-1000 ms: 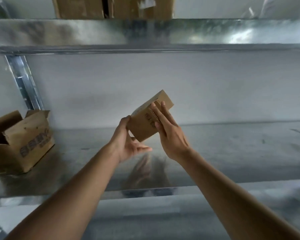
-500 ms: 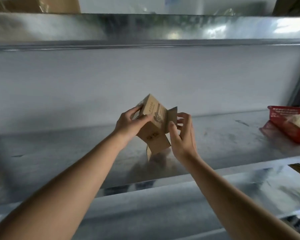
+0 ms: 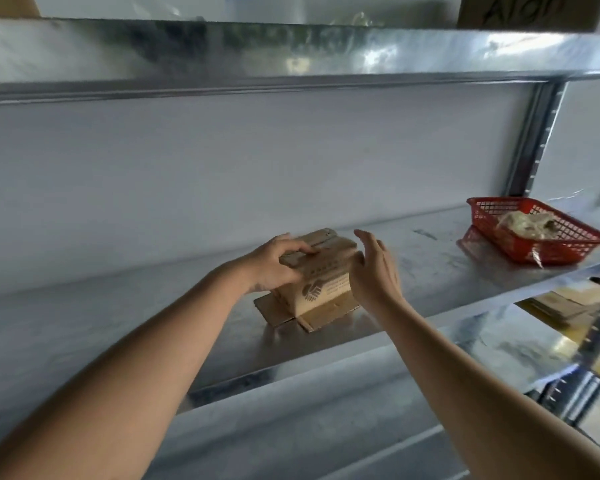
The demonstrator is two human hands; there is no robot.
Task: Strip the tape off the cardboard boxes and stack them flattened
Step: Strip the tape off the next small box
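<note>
The small cardboard box point(image 3: 321, 278) stands on the metal shelf point(image 3: 430, 268), its bottom flaps splayed flat beneath it. The left hand point(image 3: 274, 263) presses on its top at 9 o'clock, fingers curled over the edge; the right hand point(image 3: 373, 268) rests against its 3 o'clock side, fingers straight and slightly apart. Uneven pressing could skid the box on the slick metal or buckle it crookedly. A red basket point(image 3: 534, 230) sits well apart at 2 o'clock.

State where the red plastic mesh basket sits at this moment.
In the head view, the red plastic mesh basket sits at the right end of the shiny metal shelf, beside the upright post, well right of the small brown cardboard box.
</note>
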